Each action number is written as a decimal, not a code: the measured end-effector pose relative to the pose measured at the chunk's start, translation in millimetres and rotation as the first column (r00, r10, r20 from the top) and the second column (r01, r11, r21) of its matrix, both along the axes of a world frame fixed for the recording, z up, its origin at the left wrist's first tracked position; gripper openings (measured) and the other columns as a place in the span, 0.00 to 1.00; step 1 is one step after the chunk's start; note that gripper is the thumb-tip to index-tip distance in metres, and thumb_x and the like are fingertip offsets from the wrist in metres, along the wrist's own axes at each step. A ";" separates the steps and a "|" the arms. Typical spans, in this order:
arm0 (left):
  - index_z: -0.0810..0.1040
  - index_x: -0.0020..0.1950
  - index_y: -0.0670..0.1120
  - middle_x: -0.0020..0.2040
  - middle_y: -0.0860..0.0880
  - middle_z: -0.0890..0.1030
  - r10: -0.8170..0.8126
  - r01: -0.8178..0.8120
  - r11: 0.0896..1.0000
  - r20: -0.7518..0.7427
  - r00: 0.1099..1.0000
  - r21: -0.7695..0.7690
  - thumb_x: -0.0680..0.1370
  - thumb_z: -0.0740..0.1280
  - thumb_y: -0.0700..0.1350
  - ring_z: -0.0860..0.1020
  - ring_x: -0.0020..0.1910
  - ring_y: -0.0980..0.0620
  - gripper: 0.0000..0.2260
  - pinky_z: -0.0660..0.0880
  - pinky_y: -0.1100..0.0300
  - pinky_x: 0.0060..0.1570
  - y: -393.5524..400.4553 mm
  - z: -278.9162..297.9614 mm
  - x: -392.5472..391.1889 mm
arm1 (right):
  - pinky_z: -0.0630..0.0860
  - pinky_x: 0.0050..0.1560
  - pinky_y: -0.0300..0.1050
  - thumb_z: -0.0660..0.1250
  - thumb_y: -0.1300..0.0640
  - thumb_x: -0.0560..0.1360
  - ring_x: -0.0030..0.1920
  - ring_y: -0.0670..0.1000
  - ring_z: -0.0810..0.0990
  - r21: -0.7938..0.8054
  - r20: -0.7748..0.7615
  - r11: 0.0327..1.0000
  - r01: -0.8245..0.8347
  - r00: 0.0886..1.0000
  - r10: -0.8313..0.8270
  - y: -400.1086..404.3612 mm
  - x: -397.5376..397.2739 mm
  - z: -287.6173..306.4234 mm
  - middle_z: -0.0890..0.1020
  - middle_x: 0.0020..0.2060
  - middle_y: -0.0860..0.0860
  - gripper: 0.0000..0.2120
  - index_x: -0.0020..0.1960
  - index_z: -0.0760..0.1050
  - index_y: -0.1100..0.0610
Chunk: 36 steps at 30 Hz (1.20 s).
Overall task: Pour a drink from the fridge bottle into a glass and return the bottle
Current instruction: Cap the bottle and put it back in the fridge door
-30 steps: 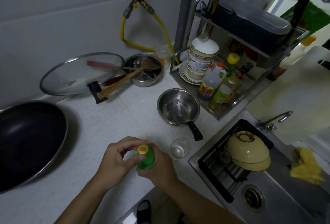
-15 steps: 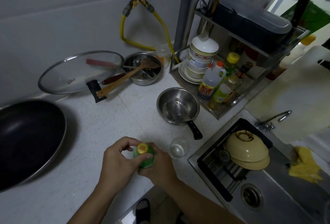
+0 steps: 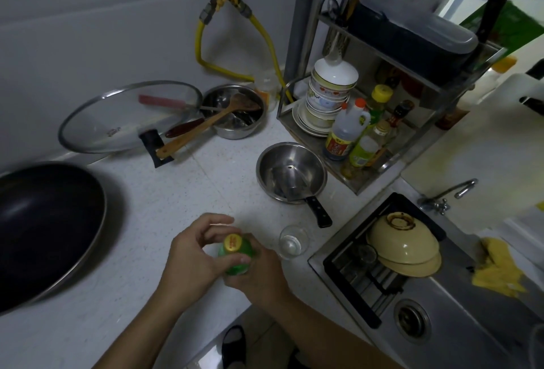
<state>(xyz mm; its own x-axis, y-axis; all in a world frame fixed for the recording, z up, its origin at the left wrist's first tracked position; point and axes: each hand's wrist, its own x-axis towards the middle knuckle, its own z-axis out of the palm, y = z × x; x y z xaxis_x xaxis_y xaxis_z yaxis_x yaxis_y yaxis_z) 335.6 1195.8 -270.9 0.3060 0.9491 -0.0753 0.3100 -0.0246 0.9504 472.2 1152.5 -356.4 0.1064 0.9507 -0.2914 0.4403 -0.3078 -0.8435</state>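
Note:
A green bottle point(image 3: 239, 262) with a yellow cap point(image 3: 232, 243) stands upright on the white counter near its front edge. My right hand point(image 3: 259, 273) wraps round the bottle's body from the right. My left hand point(image 3: 192, 256) curls over the top, fingers and thumb pinching the cap. A small clear glass point(image 3: 293, 241) stands upright just right of the bottle, apart from both hands; it looks empty.
A steel saucepan point(image 3: 291, 172) sits behind the glass. A black wok point(image 3: 44, 221) fills the left. A glass lid point(image 3: 126, 117), a steel bowl point(image 3: 234, 115) with a wooden spatula, a dish rack point(image 3: 379, 109) and a sink point(image 3: 426, 280) with yellow bowls surround the spot.
My left hand's fingers have shifted round the cap, the thumb sliding across the front. The bottle and glass have stayed in place.

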 end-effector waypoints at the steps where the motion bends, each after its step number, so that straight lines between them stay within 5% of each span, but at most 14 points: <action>1: 0.80 0.49 0.49 0.46 0.55 0.87 0.076 -0.075 0.997 0.046 0.996 -0.010 0.58 0.81 0.44 0.84 0.48 0.58 0.23 0.80 0.67 0.48 -4.4 -2.1 2.5 | 0.79 0.48 0.37 0.78 0.51 0.65 0.49 0.43 0.82 0.000 0.004 1.000 0.021 1.000 -0.021 -0.9 -2.9 -0.7 0.83 0.49 0.42 0.27 0.61 0.71 0.41; 6: 0.80 0.43 0.43 0.45 0.49 0.87 0.306 -0.306 0.952 0.186 0.934 -0.031 0.58 0.81 0.42 0.85 0.50 0.54 0.17 0.82 0.56 0.49 -24.1 -13.8 15.2 | 0.74 0.41 0.30 0.78 0.51 0.65 0.46 0.41 0.82 0.004 0.010 0.993 0.114 0.993 -0.114 -5.0 -13.3 -1.2 0.83 0.47 0.41 0.27 0.60 0.71 0.41; 14: 0.84 0.45 0.53 0.46 0.63 0.85 0.310 -0.316 0.944 0.069 0.948 0.093 0.64 0.79 0.45 0.83 0.47 0.63 0.12 0.77 0.72 0.48 -25.7 -9.9 18.0 | 0.81 0.51 0.44 0.77 0.52 0.65 0.48 0.43 0.82 -0.016 -0.022 0.998 0.060 0.998 -0.061 0.7 -6.2 -5.7 0.84 0.48 0.43 0.26 0.60 0.72 0.44; 20: 0.85 0.49 0.49 0.48 0.59 0.86 0.075 -0.082 0.994 0.090 0.993 0.075 0.67 0.77 0.45 0.83 0.50 0.60 0.11 0.79 0.66 0.53 -12.7 -13.2 9.2 | 0.79 0.45 0.36 0.78 0.55 0.64 0.48 0.44 0.82 -0.041 -0.065 0.998 -0.052 0.997 0.049 6.2 12.6 -5.6 0.83 0.50 0.45 0.27 0.59 0.73 0.43; 24: 0.85 0.52 0.48 0.51 0.50 0.87 -0.234 0.248 0.965 0.148 0.961 -0.087 0.67 0.75 0.51 0.84 0.53 0.51 0.15 0.80 0.58 0.55 17.2 -6.7 -9.3 | 0.82 0.49 0.44 0.79 0.56 0.64 0.50 0.45 0.83 -0.029 -0.084 0.994 -0.102 0.991 0.099 7.5 16.3 -6.0 0.84 0.52 0.45 0.29 0.62 0.74 0.44; 28: 0.85 0.54 0.49 0.53 0.49 0.86 -0.373 0.384 0.917 0.110 0.921 -0.110 0.69 0.73 0.50 0.83 0.56 0.50 0.15 0.79 0.56 0.57 30.6 -1.6 -13.5 | 0.77 0.45 0.33 0.79 0.57 0.65 0.48 0.38 0.81 -0.033 -0.089 0.995 -0.095 0.992 0.091 5.8 16.1 -3.7 0.82 0.48 0.39 0.29 0.62 0.74 0.43; 30: 0.84 0.54 0.51 0.53 0.53 0.86 -0.307 0.315 0.946 0.092 0.947 -0.083 0.67 0.77 0.49 0.83 0.56 0.54 0.16 0.80 0.57 0.56 24.0 -2.6 -9.5 | 0.77 0.44 0.33 0.79 0.57 0.65 0.47 0.40 0.81 -0.038 -0.081 0.996 -0.086 0.993 0.082 5.1 15.1 -2.4 0.82 0.47 0.40 0.27 0.58 0.72 0.40; 34: 0.84 0.50 0.50 0.47 0.58 0.86 0.093 -0.092 0.996 0.064 0.994 -0.006 0.57 0.81 0.47 0.83 0.49 0.60 0.23 0.80 0.67 0.49 -7.6 -10.4 5.6 | 0.80 0.47 0.39 0.77 0.52 0.65 0.48 0.43 0.82 -0.019 -0.031 1.000 -0.020 0.999 0.020 0.4 2.2 -4.4 0.83 0.49 0.42 0.26 0.58 0.71 0.38; 36: 0.85 0.47 0.49 0.45 0.58 0.86 0.218 -0.221 0.975 0.090 0.972 0.027 0.57 0.80 0.47 0.84 0.47 0.59 0.20 0.80 0.67 0.49 -19.1 -15.4 12.3 | 0.78 0.46 0.33 0.78 0.51 0.66 0.47 0.39 0.81 -0.010 -0.029 0.999 0.033 0.999 -0.033 -2.7 -6.4 -5.6 0.83 0.49 0.40 0.27 0.60 0.70 0.39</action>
